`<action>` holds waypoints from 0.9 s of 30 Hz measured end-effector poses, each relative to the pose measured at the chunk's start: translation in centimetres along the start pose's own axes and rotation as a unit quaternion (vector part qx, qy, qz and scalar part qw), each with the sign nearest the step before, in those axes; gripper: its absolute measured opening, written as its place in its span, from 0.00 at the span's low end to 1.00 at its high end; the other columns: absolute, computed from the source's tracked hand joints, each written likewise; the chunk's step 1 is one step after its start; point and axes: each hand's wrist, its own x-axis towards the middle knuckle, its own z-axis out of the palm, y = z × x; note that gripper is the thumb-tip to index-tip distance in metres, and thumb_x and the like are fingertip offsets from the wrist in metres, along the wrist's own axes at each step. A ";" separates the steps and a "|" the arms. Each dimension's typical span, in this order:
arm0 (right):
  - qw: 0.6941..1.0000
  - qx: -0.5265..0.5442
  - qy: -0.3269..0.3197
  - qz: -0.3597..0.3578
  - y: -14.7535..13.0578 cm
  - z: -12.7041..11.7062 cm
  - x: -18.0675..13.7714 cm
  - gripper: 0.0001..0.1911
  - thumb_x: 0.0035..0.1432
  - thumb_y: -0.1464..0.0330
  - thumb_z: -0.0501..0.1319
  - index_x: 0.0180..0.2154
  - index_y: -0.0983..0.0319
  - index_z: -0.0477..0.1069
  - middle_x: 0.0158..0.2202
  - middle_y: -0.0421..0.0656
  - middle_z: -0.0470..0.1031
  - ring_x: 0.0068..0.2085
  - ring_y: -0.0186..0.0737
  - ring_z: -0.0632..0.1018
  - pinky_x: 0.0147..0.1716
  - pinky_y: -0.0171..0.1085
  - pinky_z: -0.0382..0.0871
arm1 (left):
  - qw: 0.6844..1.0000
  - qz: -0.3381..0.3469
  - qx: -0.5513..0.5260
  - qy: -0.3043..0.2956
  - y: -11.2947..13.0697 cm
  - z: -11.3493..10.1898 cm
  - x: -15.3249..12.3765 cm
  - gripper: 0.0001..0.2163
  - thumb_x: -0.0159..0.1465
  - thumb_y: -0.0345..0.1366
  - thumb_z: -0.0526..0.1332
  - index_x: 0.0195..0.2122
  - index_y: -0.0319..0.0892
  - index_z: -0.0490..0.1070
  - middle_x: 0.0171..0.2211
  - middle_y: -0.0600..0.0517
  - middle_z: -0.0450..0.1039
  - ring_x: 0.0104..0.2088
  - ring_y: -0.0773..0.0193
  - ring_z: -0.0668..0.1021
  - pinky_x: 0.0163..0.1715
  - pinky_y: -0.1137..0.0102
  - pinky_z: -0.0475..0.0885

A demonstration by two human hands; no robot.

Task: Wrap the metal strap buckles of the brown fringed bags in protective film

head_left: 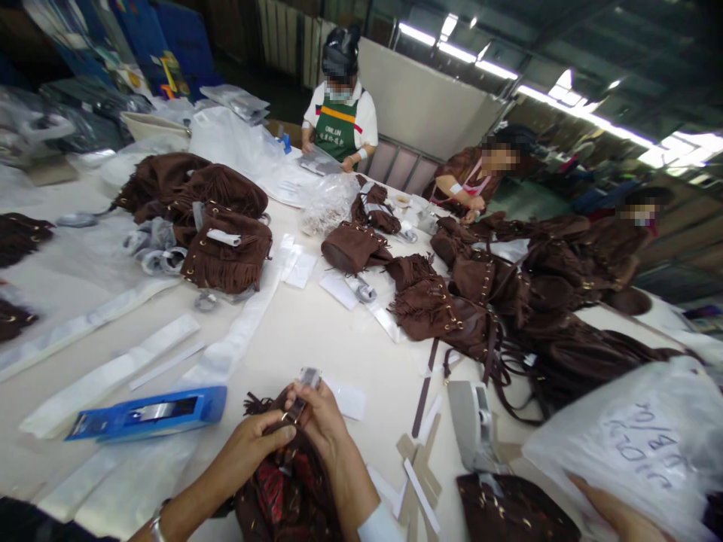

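My left hand (248, 448) and my right hand (321, 418) meet close to me over a brown fringed suede bag (288, 489) with a red patterned lining. Both hands are closed in a pinch on a small metal buckle (298, 405) on the bag's strap, which has a bit of clear wrap (310, 376) at its top. The bag rests at the near edge of the white table (316, 331).
A blue box (150, 412) lies left of my hands, with white paper strips (113, 369) beyond it. Piles of brown fringed bags (218, 218) (508, 301) cover the table. A plastic bag (633, 436) lies at right, held by another person's hand (615, 512). Three people work at the far side.
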 end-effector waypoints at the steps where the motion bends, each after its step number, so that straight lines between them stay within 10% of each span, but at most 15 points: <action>1: 1.000 -0.001 0.012 -0.017 0.0 0.3 0.3 0.22 0.42 0.71 0.73 0.36 0.61 0.63 0.26 0.36 0.74 0.25 0.31 0.75 0.27 0.30 0.72 | 1.000 -0.010 -0.001 0.007 0.1 0.1 0.0 0.12 0.61 0.45 0.61 0.33 0.41 0.75 0.26 0.53 0.75 0.30 0.58 0.75 0.33 0.69 0.68; 9: 0.996 -0.010 0.027 -0.085 -2.1 0.8 1.6 0.32 0.41 0.71 0.72 0.44 0.57 0.57 0.24 0.30 0.69 0.24 0.30 0.73 0.26 0.31 0.71 | 0.998 -0.024 -0.033 0.044 0.6 0.6 -0.1 0.15 0.56 0.49 0.64 0.28 0.40 0.77 0.23 0.52 0.76 0.27 0.58 0.75 0.31 0.68 0.70; 14: 0.963 -0.222 -0.043 -0.148 -3.5 3.3 -1.0 0.32 0.50 0.69 0.66 0.54 0.56 0.55 0.33 0.35 0.73 0.27 0.31 0.75 0.32 0.35 0.74 | 0.999 -0.019 -0.038 0.026 1.4 0.4 0.7 0.11 0.52 0.43 0.66 0.30 0.40 0.79 0.28 0.50 0.80 0.33 0.53 0.78 0.37 0.65 0.72; 16: 0.892 -0.386 -0.102 -0.212 -4.1 4.0 -3.0 0.35 0.52 0.72 0.63 0.59 0.55 0.53 0.45 0.41 0.74 0.37 0.36 0.77 0.40 0.40 0.75 | 0.998 -0.019 -0.045 0.026 2.0 -0.1 1.3 0.09 0.52 0.39 0.65 0.29 0.40 0.80 0.29 0.50 0.81 0.34 0.52 0.78 0.40 0.63 0.71; 22: 0.507 -0.735 -0.229 -0.387 -3.6 1.7 -6.7 0.30 0.57 0.79 0.52 0.61 0.61 0.56 0.64 0.49 0.61 0.65 0.45 0.59 0.64 0.51 0.56 | 0.996 0.008 -0.088 0.005 3.4 -2.3 2.5 0.11 0.50 0.31 0.61 0.34 0.40 0.80 0.33 0.50 0.81 0.38 0.55 0.78 0.48 0.63 0.69; 24: 0.436 -0.783 -0.219 -0.387 -3.0 0.4 -6.7 0.27 0.61 0.78 0.51 0.62 0.60 0.57 0.67 0.49 0.55 0.68 0.46 0.54 0.64 0.52 0.54 | 0.994 0.009 -0.107 -0.028 3.5 -2.7 2.5 0.15 0.50 0.29 0.61 0.39 0.40 0.79 0.36 0.50 0.81 0.39 0.56 0.78 0.48 0.64 0.69; 27: 0.414 -0.809 -0.166 -0.383 -2.4 -1.0 -6.5 0.25 0.64 0.75 0.52 0.62 0.55 0.59 0.69 0.48 0.51 0.68 0.48 0.52 0.63 0.54 0.56 | 0.991 0.002 -0.124 -0.056 3.8 -2.7 2.3 0.17 0.52 0.30 0.62 0.44 0.40 0.78 0.38 0.49 0.81 0.40 0.57 0.78 0.46 0.66 0.70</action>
